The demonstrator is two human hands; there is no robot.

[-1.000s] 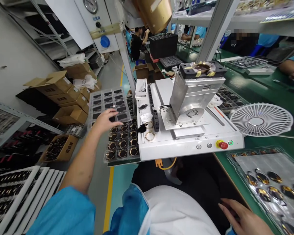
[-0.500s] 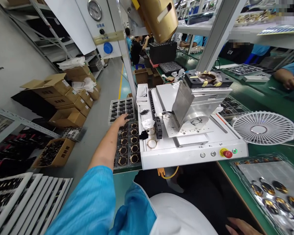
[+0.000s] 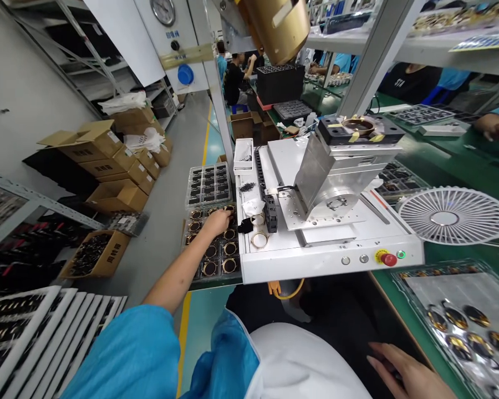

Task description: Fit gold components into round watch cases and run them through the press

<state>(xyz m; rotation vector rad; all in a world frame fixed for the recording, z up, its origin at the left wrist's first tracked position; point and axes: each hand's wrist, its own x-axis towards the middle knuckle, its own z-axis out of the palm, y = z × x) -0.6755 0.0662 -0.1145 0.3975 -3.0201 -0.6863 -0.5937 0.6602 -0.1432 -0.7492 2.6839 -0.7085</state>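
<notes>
My left hand (image 3: 217,223) reaches over a clear tray (image 3: 197,274) of round gold-rimmed watch cases (image 3: 210,269). Its fingers are curled down and closed at the tray's far right corner, by one of the cases; what they hold, if anything, is hidden. Behind it sits a second clear tray (image 3: 188,194) with dark parts in its pockets. My right hand (image 3: 416,372) is low at the right, near my lap, fingers apart and holding nothing. A gold ring (image 3: 259,240) lies on the white machine bed (image 3: 291,265) beside the watch-case tray.
A metal tilting fixture (image 3: 328,183) carries a black block with a gold ring on top. A gold cylinder (image 3: 280,33) hangs above. At right are a white fan (image 3: 453,216) and a tray of gold-and-black parts (image 3: 466,282). A red stop button (image 3: 388,259) sits on the front panel.
My left hand has moved nearer and rightward, from the edge of the dark-parts tray to the watch-case tray, and its fingers have curled. My right hand has risen further into view.
</notes>
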